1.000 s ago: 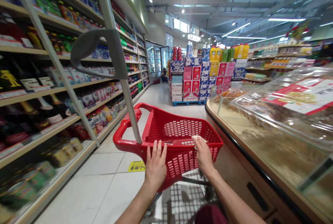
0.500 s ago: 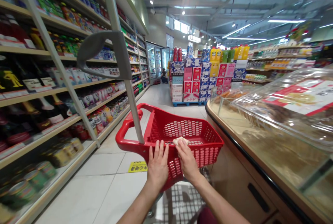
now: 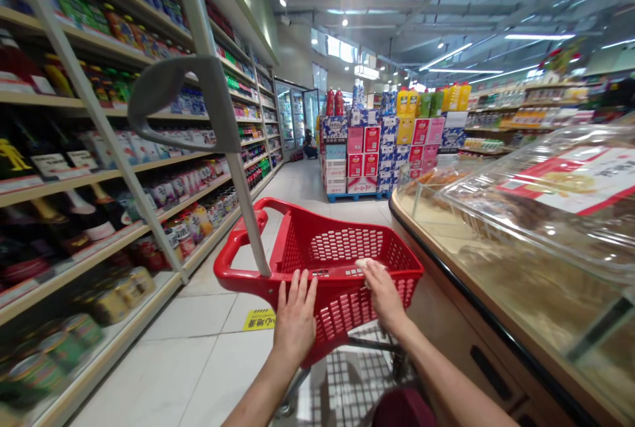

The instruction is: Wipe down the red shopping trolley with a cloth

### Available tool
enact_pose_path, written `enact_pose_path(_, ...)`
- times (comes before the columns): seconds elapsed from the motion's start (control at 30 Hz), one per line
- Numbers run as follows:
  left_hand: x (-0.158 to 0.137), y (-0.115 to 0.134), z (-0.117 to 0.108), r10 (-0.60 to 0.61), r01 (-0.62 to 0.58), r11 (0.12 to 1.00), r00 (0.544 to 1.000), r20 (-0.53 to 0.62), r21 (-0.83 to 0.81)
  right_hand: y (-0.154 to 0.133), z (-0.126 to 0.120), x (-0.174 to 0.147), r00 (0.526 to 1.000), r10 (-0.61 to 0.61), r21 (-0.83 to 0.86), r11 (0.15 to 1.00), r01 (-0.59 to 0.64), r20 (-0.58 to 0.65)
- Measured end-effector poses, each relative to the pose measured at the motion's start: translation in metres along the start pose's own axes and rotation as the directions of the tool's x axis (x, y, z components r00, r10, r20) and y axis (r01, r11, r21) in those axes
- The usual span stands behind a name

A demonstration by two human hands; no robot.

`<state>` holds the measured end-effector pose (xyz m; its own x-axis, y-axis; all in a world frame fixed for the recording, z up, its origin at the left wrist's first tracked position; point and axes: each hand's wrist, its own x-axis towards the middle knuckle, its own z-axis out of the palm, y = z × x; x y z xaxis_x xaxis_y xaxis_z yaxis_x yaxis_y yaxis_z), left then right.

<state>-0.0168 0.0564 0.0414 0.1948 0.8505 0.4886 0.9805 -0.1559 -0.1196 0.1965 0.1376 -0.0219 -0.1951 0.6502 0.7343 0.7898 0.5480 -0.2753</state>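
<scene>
Supermarket aisle, white tiled floor (image 3: 198, 348), ceiling strip lights overhead. On your left, long shelves (image 3: 99, 169) run down the aisle, stocked with bottles, jars and cans; the nearest items are blurred. A grey handle (image 3: 183, 100) on a slanted metal post rises in front of the shelves, its foot meeting the basket's left side. A yellow floor sticker (image 3: 260, 319) lies on the tiles just left of your left hand.

Your left hand (image 3: 296, 321) rests flat, fingers spread and uncurled, against the near wall of the red basket (image 3: 342, 242). The basket is a red plastic trolley basket with perforated walls, a thick rounded rim and a looped grip at its left end; its inside appears empty. It stands directly ahead of you in mid-aisle.

Your right hand (image 3: 383, 293) presses a pale cloth (image 3: 364, 262) onto the near rim of the basket, fingers closed over it.

Farther back, a stacked box display (image 3: 377, 149) stands on a blue pallet, with a person crouched beyond it. On your right, a curved counter (image 3: 471, 301) carries clear-lidded food trays.
</scene>
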Motion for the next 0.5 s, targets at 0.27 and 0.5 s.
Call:
enact_pose_path(0.27, 0.000, -0.001, -0.001, -0.027, 0.027, 1.000, 1.000, -0.007, 0.004, 0.005, 0.000, -0.004, 0.994, -0.102, 0.003, 0.995, 0.102, 0.045)
enact_pose_path(0.5, -0.001, -0.003, 0.000, -0.032, 0.032, 0.999, 0.999, -0.004, -0.009, 0.020, -0.005, -0.006, 0.991, 0.132, -0.098, 0.986, -0.133, -0.017)
